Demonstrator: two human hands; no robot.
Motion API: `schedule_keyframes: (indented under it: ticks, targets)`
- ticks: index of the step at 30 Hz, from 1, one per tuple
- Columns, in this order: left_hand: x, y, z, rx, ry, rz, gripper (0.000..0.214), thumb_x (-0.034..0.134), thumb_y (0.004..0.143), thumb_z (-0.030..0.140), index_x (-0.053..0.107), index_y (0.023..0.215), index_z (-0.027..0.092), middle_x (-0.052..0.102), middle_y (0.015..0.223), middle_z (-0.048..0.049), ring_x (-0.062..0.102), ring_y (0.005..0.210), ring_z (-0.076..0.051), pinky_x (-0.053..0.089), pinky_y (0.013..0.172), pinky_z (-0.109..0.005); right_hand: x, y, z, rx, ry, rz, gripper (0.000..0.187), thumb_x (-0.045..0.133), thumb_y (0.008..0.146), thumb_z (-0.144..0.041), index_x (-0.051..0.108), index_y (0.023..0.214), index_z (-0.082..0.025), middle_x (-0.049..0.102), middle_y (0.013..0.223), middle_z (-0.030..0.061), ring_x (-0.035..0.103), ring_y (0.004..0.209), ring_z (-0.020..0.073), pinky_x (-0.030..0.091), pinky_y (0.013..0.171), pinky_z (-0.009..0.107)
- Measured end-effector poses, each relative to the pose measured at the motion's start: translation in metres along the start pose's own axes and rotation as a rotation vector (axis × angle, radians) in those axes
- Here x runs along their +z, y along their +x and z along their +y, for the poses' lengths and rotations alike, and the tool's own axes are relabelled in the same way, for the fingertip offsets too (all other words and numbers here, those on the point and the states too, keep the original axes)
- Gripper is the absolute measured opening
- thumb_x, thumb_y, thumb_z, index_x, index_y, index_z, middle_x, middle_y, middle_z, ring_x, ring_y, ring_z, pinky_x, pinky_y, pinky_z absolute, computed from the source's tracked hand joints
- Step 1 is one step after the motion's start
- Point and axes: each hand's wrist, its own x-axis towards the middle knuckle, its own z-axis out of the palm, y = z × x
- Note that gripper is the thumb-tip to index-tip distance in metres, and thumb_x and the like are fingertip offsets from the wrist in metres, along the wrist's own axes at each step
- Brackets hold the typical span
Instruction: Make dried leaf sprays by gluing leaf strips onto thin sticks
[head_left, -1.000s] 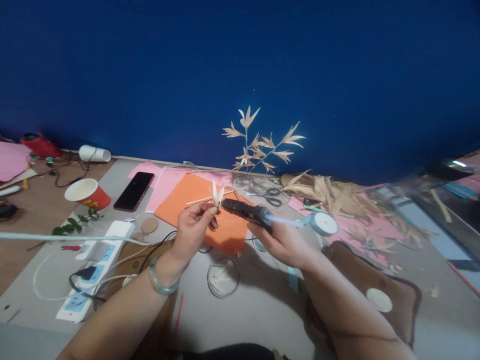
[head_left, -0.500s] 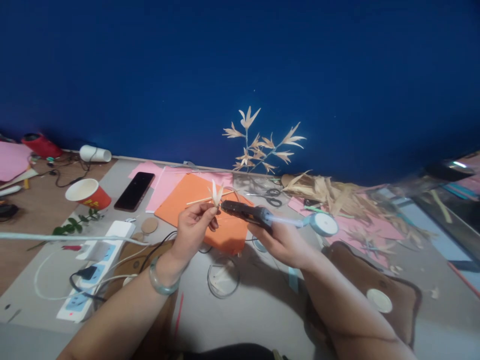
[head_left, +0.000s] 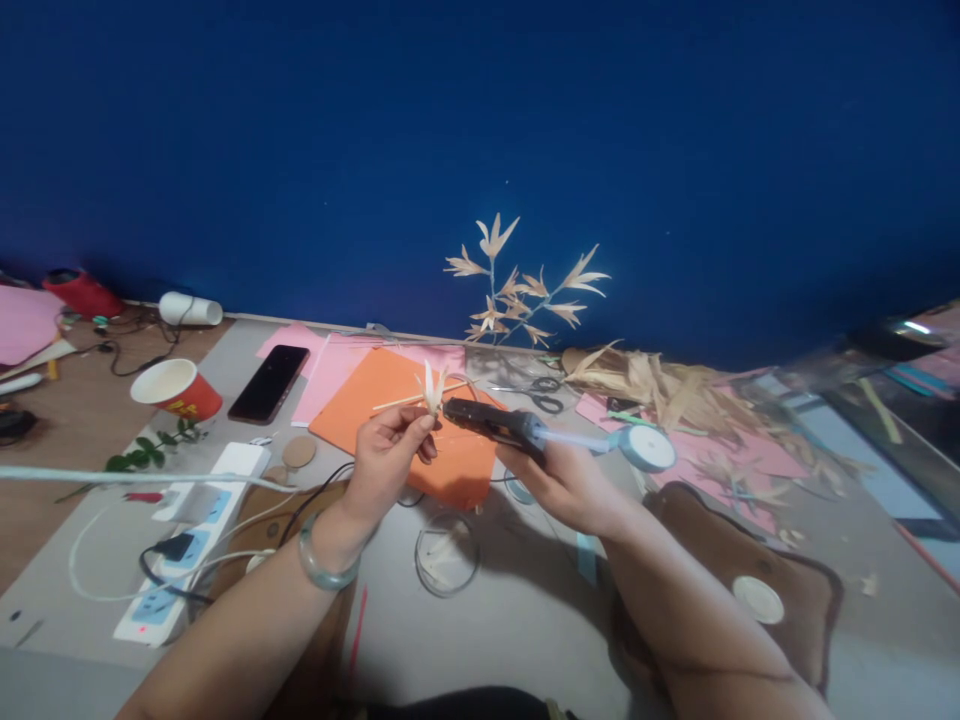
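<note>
Pinched between thumb and fingers of my left hand (head_left: pixel 391 450) is a small pale corn-husk flower (head_left: pixel 433 388), its petals pointing up. My right hand (head_left: pixel 574 485) grips a black hot glue gun (head_left: pixel 495 422), whose nozzle points left and sits right by the flower's base. Whether the nozzle touches the flower I cannot tell. A translucent glue stick (head_left: pixel 574 440) sticks out of the gun's back end. Below both hands lies orange paper (head_left: pixel 360 400). Beyond them stands a branch with several husk flowers (head_left: pixel 517 290) against the blue wall.
Dried husks (head_left: pixel 660 390), scissors (head_left: pixel 544 393) and a tape roll (head_left: pixel 649 448) lie to the right. On the left are a phone (head_left: pixel 270 383), a paper cup (head_left: pixel 180 390) and a power strip (head_left: pixel 191 545) with cords. A wire coil (head_left: pixel 448 555) lies in front.
Almost nothing differs. Both hands keep their places, with the glue gun's nozzle still beside the flower's base.
</note>
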Motion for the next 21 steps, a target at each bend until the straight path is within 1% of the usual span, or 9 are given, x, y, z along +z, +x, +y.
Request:
schedule_keyframes:
  ticks: [5,11,16,18,20,21]
  targets:
    - [-0.0007,0.0008,-0.0019,-0.002,-0.015,-0.016,0.019,0.067,0.078,0.032,0.064,0.076,0.014,0.060,0.054,0.0009,0.055,0.047,-0.009,0.046,0.048,-0.021,-0.0005,0.0005,-0.0002,0.001,0.005,-0.011,0.025,0.043,0.093,-0.036,0.050,0.077,-0.018,0.052,0.066,0.0007,0.051,0.065,0.0151,0.043,0.062,0.027]
    - [-0.0009,-0.0001,-0.0005,-0.019,-0.023,-0.022,0.020,0.067,0.078,0.033,0.064,0.078,0.013,0.063,0.059,-0.0005,0.055,0.048,-0.010,0.046,0.049,-0.022,-0.0003,0.0001,0.0005,-0.002,0.009,-0.011,0.026,0.042,0.094,-0.036,0.050,0.077,-0.018,0.051,0.065,0.0003,0.050,0.064,0.0145,0.042,0.061,0.026]
    - [0.0001,-0.0005,0.0018,-0.018,0.013,-0.014,0.021,0.067,0.078,0.034,0.063,0.077,0.013,0.062,0.057,-0.0001,0.055,0.048,-0.009,0.046,0.049,-0.022,0.0012,-0.0007,0.0025,0.020,0.006,-0.006,0.028,0.042,0.094,-0.037,0.049,0.076,-0.018,0.052,0.066,0.0001,0.047,0.060,0.0126,0.038,0.055,0.024]
    - [0.0007,-0.0004,0.0023,-0.017,0.019,-0.009,0.021,0.067,0.077,0.034,0.063,0.076,0.013,0.061,0.055,0.0004,0.055,0.047,-0.010,0.046,0.049,-0.022,0.0017,-0.0012,0.0021,0.024,0.011,-0.015,0.027,0.041,0.094,-0.037,0.051,0.078,-0.018,0.052,0.066,0.0000,0.047,0.060,0.0127,0.038,0.055,0.025]
    - [0.0011,-0.0005,0.0027,-0.022,0.028,-0.009,0.022,0.067,0.077,0.035,0.064,0.076,0.013,0.060,0.054,0.0007,0.055,0.048,-0.010,0.046,0.049,-0.022,0.0016,-0.0015,0.0020,0.023,0.010,-0.001,0.026,0.042,0.094,-0.037,0.053,0.082,-0.018,0.053,0.066,0.0004,0.049,0.062,0.0138,0.040,0.057,0.025]
    - [0.0012,-0.0006,0.0030,-0.029,0.031,-0.005,0.022,0.067,0.077,0.035,0.064,0.077,0.013,0.060,0.054,0.0004,0.055,0.049,-0.010,0.047,0.049,-0.023,0.0012,-0.0014,0.0024,0.028,0.000,0.026,0.025,0.042,0.094,-0.037,0.053,0.083,-0.018,0.053,0.066,0.0007,0.050,0.063,0.0145,0.041,0.058,0.026]
